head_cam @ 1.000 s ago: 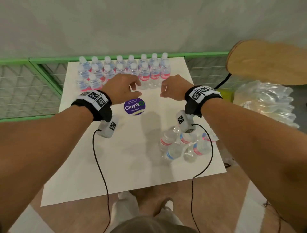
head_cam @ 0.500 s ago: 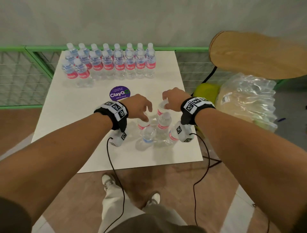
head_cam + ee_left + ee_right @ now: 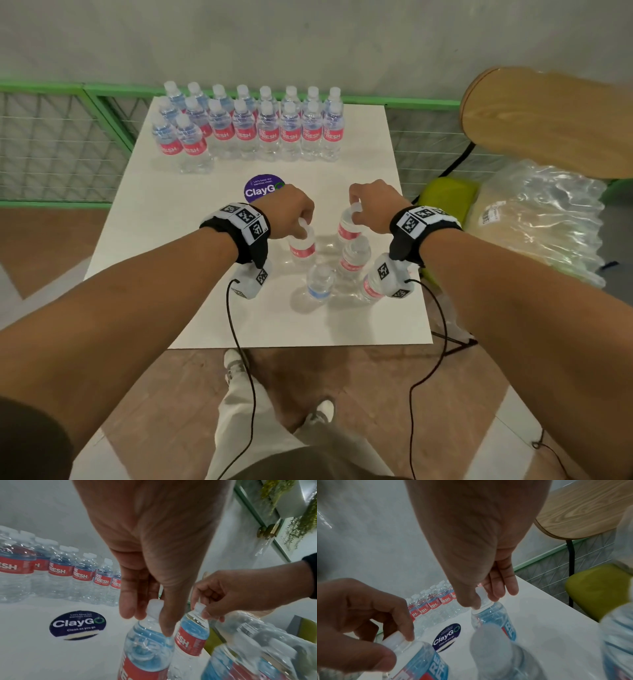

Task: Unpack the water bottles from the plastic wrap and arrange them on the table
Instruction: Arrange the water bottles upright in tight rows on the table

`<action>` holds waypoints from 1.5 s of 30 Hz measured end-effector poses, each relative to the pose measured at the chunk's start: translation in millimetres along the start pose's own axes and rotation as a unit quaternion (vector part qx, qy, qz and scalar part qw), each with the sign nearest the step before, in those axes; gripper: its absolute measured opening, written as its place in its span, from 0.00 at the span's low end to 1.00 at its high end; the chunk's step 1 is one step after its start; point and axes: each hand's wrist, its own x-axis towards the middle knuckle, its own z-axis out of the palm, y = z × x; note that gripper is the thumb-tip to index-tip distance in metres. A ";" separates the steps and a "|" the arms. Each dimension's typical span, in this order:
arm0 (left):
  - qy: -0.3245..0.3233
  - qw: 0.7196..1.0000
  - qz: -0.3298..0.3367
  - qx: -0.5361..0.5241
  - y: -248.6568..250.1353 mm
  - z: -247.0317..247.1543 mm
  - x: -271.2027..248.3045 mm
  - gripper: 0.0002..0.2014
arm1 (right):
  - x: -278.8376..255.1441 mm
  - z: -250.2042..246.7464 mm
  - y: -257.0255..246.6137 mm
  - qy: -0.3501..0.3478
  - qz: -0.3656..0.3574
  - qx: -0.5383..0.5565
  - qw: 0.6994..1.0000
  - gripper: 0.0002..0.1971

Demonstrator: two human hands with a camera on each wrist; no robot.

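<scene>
**Both hands pinched bottle caps near the worktop's right edge**

The left hand (image 3: 287, 212) had its grip closed on the white screw cap of a clear plastic water bottle with a red label (image 3: 302, 245), thumb and fingertips (image 3: 127, 609) pinching the neck from above. The right hand (image 3: 371, 205) pinched the cap of a second clear red-labelled bottle (image 3: 348, 229) just to the right in the same way. Both bottles stood upright on the white square worktop (image 3: 144, 233).

Just nearer than these, three more loose bottles (image 3: 354, 258) clustered together; one of them (image 3: 320, 284) showed a blue label side. At the far edge, the arranged rows of bottles (image 3: 253, 128) stood packed shoulder to shoulder, their red labels reading "RE FRESH" in white capitals.

A round dark purple sticker (image 3: 262, 189) lay flat between the rows and the hands, printed "ClayGo" and "Clean as you go".

Right of the worktop, crumpled clear plastic wrap (image 3: 541, 219) was heaped by a yellow-green seat (image 3: 445, 195), under a curved light wooden panel (image 3: 548, 116).
</scene>
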 end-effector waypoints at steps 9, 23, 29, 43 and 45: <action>0.049 0.998 -0.050 -0.004 -95.6 -62.5 21.7 0.10 | 76.8 -33.8 -49.2 0.032 -0.033 0.038 0.998 0.14; 0.095 0.986 -0.133 0.007 -234.7 -99.6 87.5 0.11 | 236.8 -38.9 -151.5 0.019 -0.090 0.019 0.996 0.16; 0.096 0.983 -0.156 0.008 -255.1 -104.1 99.1 0.15 | 269.1 -34.8 -172.3 0.026 -0.106 -0.023 0.994 0.16; 0.101 0.985 -0.138 -0.013 -272.0 -104.6 96.9 0.24 | 283.3 -25.3 -179.6 0.084 -0.064 -0.031 0.994 0.21; 0.085 0.990 -0.114 0.005 -273.4 -106.8 95.1 0.22 | 283.5 -23.3 -180.8 0.089 -0.055 -0.022 0.994 0.20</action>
